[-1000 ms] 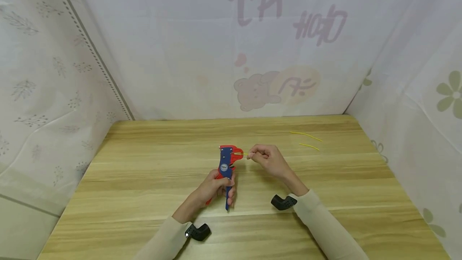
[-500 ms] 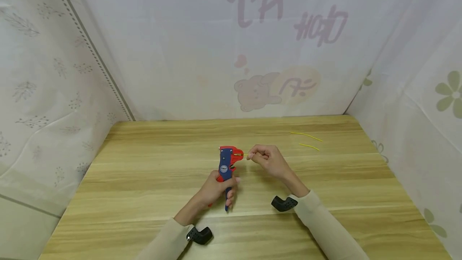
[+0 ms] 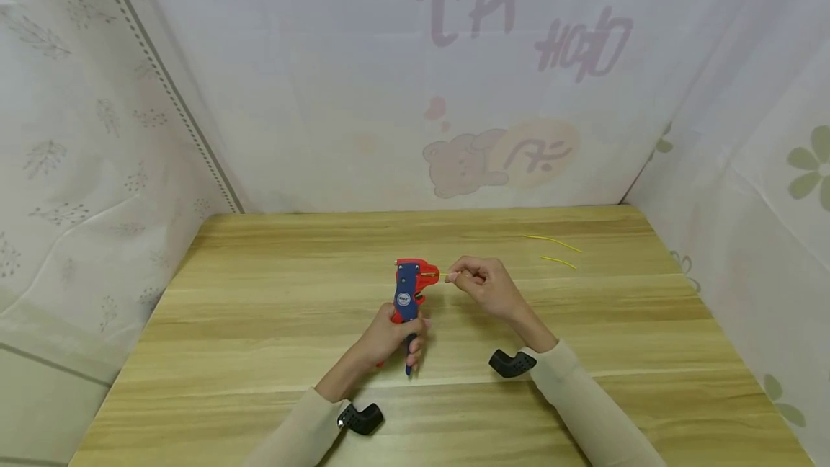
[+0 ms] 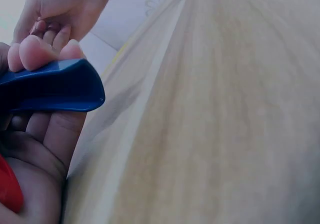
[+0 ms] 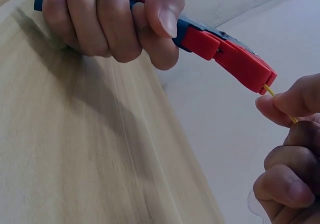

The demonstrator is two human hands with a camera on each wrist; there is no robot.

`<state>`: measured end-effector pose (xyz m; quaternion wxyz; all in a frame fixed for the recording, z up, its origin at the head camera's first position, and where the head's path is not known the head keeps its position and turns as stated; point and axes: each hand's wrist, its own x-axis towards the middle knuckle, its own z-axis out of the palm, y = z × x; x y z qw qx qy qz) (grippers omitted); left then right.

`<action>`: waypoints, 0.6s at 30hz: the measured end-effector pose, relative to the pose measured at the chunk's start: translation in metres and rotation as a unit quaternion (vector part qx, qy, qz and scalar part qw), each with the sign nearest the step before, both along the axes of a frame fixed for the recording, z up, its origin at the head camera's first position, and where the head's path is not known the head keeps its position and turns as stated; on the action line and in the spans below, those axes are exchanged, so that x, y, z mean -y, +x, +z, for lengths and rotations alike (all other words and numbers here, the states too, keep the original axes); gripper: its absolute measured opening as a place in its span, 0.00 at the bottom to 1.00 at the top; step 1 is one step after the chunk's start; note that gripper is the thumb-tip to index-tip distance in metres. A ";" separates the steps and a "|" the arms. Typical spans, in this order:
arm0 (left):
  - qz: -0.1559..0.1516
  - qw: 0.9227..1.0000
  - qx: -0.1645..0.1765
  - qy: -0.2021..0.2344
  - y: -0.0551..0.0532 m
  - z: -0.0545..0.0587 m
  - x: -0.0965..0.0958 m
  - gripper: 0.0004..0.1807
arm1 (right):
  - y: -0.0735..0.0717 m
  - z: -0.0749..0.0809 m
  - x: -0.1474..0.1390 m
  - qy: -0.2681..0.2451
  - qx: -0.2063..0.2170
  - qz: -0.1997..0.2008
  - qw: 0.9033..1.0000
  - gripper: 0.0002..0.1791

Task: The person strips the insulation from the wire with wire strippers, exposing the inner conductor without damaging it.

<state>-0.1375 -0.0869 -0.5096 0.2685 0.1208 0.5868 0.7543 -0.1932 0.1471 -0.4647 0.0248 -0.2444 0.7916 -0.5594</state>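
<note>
My left hand (image 3: pixel 382 337) grips the handles of a red and blue wire stripper (image 3: pixel 406 283), held above the table with its red nose pointing right. In the left wrist view the fingers curl round its blue handle (image 4: pixel 55 86). My right hand (image 3: pixel 489 287) pinches a short yellow wire (image 3: pixel 444 274) between thumb and forefinger. In the right wrist view the wire (image 5: pixel 269 89) runs from those fingertips into the tip of the red nose (image 5: pixel 247 66); its inner end is hidden there. The other right fingers (image 5: pixel 285 184) are curled in.
Two more yellow wires, a longer one (image 3: pixel 551 240) and a shorter one (image 3: pixel 558 261), lie at the back right of the wood-grain table (image 3: pixel 272 279). Patterned cloth (image 3: pixel 324 92) hangs behind and at both sides. Each wrist carries a black camera mount (image 3: pixel 512 364).
My left fingers and thumb have closed further on the wire stripper's handles, and its nose has shifted slightly. The right hand keeps its pinch on the wire, almost still.
</note>
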 end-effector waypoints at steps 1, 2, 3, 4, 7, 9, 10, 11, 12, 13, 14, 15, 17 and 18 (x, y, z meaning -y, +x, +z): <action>-0.004 1.000 0.001 0.001 0.000 0.000 0.000 0.04 | 0.000 0.000 0.000 0.000 -0.003 -0.002 1.000 0.07; -0.006 1.000 0.002 0.001 0.000 0.000 0.001 0.04 | 0.000 -0.001 -0.001 0.000 -0.005 -0.002 1.000 0.06; -0.008 1.000 0.004 0.001 0.000 -0.001 0.001 0.03 | -0.001 -0.001 -0.001 0.002 -0.007 -0.004 1.000 0.06; -0.010 1.000 0.006 0.000 0.000 0.000 0.001 0.03 | -0.001 -0.001 -0.001 0.003 -0.008 -0.005 1.000 0.05; -0.012 1.000 0.014 -0.003 0.000 0.001 0.002 0.04 | -0.001 -0.001 -0.002 0.007 -0.010 -0.003 1.000 0.05; -0.012 1.000 0.016 -0.005 0.000 0.001 0.002 0.04 | -0.001 -0.002 -0.003 0.010 -0.012 -0.002 1.000 0.06; -0.014 1.000 0.015 -0.007 0.000 0.001 0.002 0.05 | -0.001 -0.002 -0.003 0.009 -0.012 0.001 1.000 0.06; -0.015 1.000 0.014 -0.008 0.000 0.001 0.002 0.05 | -0.001 -0.002 -0.003 0.008 -0.013 0.002 1.000 0.06; -0.016 1.000 0.012 -0.009 0.000 0.001 0.002 0.05 | -0.001 -0.002 -0.004 0.007 -0.015 0.003 1.000 0.06; -0.018 1.000 0.010 -0.009 0.000 0.001 0.002 0.05 | -0.002 -0.003 -0.004 0.006 -0.016 0.003 1.000 0.07; -0.020 1.000 0.007 -0.010 -0.001 0.001 0.002 0.05 | -0.002 -0.003 -0.005 0.005 -0.017 0.003 1.000 0.07; -0.022 1.000 0.004 -0.011 -0.001 0.002 0.002 0.05 | -0.002 -0.003 -0.006 0.004 -0.018 0.003 1.000 0.07; -0.027 1.000 0.000 -0.011 -0.002 0.002 0.003 0.06 | -0.002 -0.003 -0.006 0.002 -0.020 0.002 1.000 0.07; -0.028 1.000 -0.002 -0.011 -0.002 0.002 0.003 0.06 | -0.003 -0.003 -0.007 0.002 -0.021 0.001 1.000 0.06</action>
